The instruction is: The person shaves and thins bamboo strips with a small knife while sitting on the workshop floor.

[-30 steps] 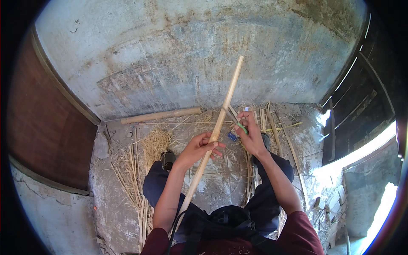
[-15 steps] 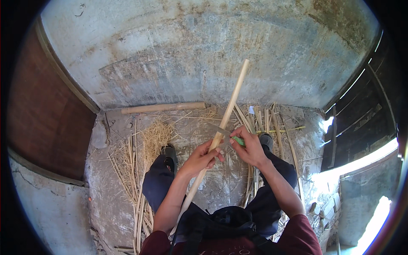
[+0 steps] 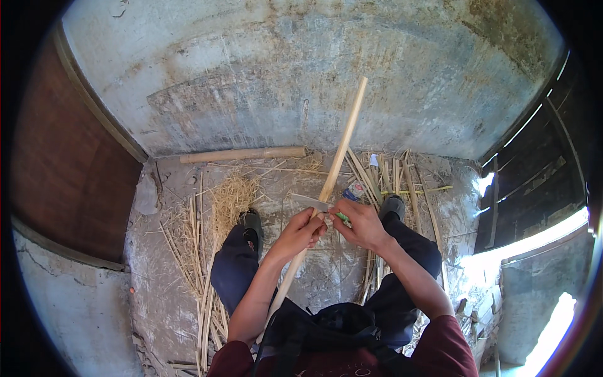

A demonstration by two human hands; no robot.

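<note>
A long pale bamboo strip [image 3: 345, 141] slants from my lap up and away toward the far wall. My left hand [image 3: 299, 234] is closed round its middle. In my right hand [image 3: 361, 223] is a knife [image 3: 312, 202] with a green handle, gripped close to the blade. The blade lies across the strip just beyond my left fingers, its tip pointing left. Both hands are nearly touching at the strip. Part of the green handle is hidden by my right fingers.
Pale shavings [image 3: 232, 202] and split bamboo strips [image 3: 202, 283] lie by my left foot. More strips [image 3: 411, 188] are beyond my right foot. A thick bamboo pole [image 3: 242, 154] rests along the far wall [image 3: 301, 81]. A small coloured packet [image 3: 353, 191] is on the floor.
The knife has come back along the strip toward me, and my right hand has moved left and closer to my left hand. The packet on the floor now shows.
</note>
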